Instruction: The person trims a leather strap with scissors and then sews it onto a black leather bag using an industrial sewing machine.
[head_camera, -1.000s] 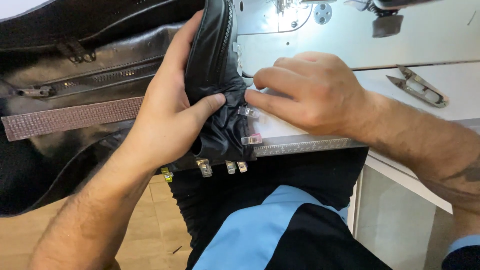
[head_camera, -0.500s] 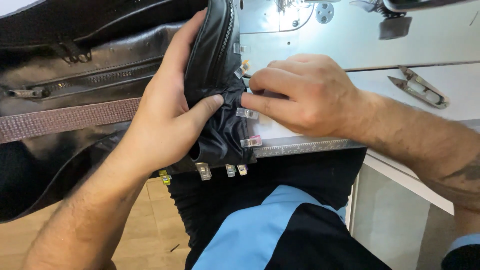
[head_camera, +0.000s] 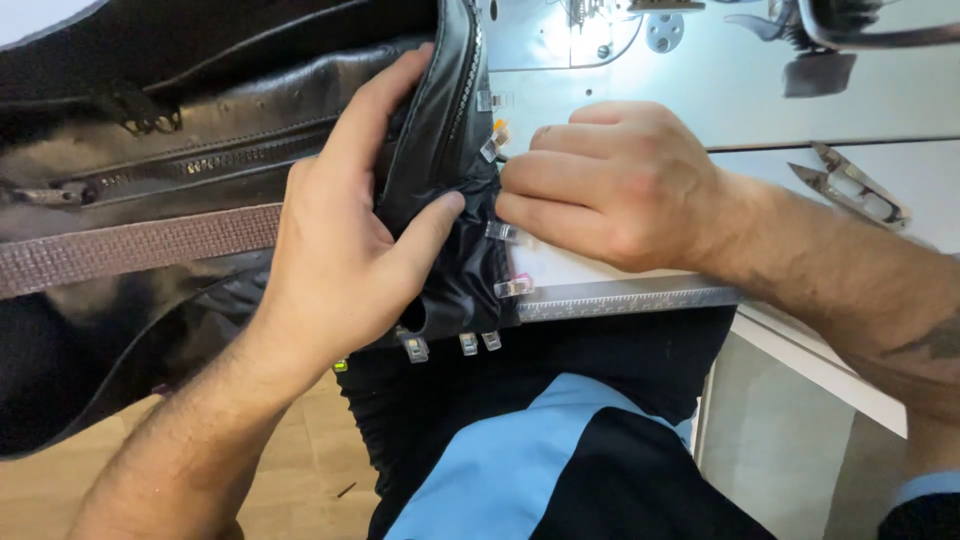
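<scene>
Black leather bag (head_camera: 200, 170): lying across the left half of the view, its bulk hanging off the table's near edge, one folded end turned up toward the machine. A zipper (head_camera: 180, 172) is running along its side panel.

Sewing table (head_camera: 800, 100): white top filling the upper right, with a metal ruler strip (head_camera: 625, 298) showing along its front edge.

Brown webbing strap (head_camera: 130, 250): lying flat across the bag, passing under the left wrist.

Left hand (head_camera: 340, 250): lying over the bag's folded end, fingers spread and reaching up along the seam, thumb pressing the black lining fabric (head_camera: 470, 270) against the palm, so the hand is clamping the fold.

Right hand (head_camera: 610, 185): resting on the table just beside the fold, fingers curled close together, fingertips touching the bag's edge where the clips are sitting. Whether they are pinching a clip cannot be told.

Thread snips (head_camera: 850, 185): lying on the table at the right, well apart from both hands.

Sewing clips (head_camera: 505, 232): small clear ones with coloured ends, gripping the folded edge; several more are hanging along the lower edge (head_camera: 460, 345) below the left thumb.

Sewing machine needle area (head_camera: 600, 20): showing lit at the top edge, beyond the bag.
</scene>
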